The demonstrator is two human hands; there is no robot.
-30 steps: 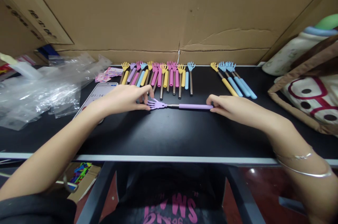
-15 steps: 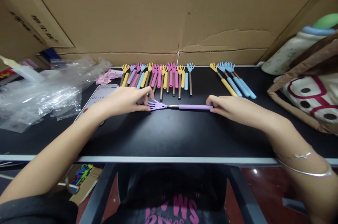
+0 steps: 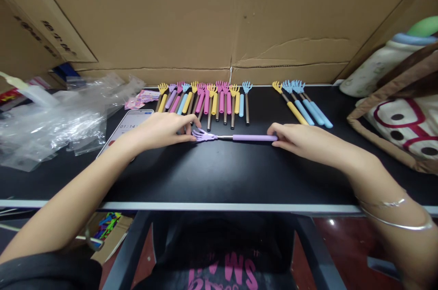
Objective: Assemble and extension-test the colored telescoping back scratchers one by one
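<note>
A purple back scratcher [image 3: 255, 137] lies crosswise before me, its hand-shaped head to the left and its sleeved handle to the right. My left hand [image 3: 171, 130] pinches the tips of the head between thumb and fingers. At the other end, my right hand [image 3: 290, 138] grips the end of the purple handle. Behind it, a row of rods with claw heads and loose coloured sleeves [image 3: 221, 102] lies in pink, yellow, blue and purple. Farther right rest several back scratchers with sleeves on, one yellow [image 3: 297, 113] and the others blue [image 3: 316, 112].
Clear plastic bags [image 3: 65, 121] heap at the left beside a phone [image 3: 119, 128], partly under my left forearm. Pink printed cards [image 3: 145, 98] lie behind the phone. A fabric bag [image 3: 407, 121] and a pale bottle [image 3: 372, 69] stand at right. Cardboard [image 3: 205, 16] walls the back.
Both hands keep hold of the purple back scratcher, which has shifted very slightly to the right. The rows of other pieces lie as before.
</note>
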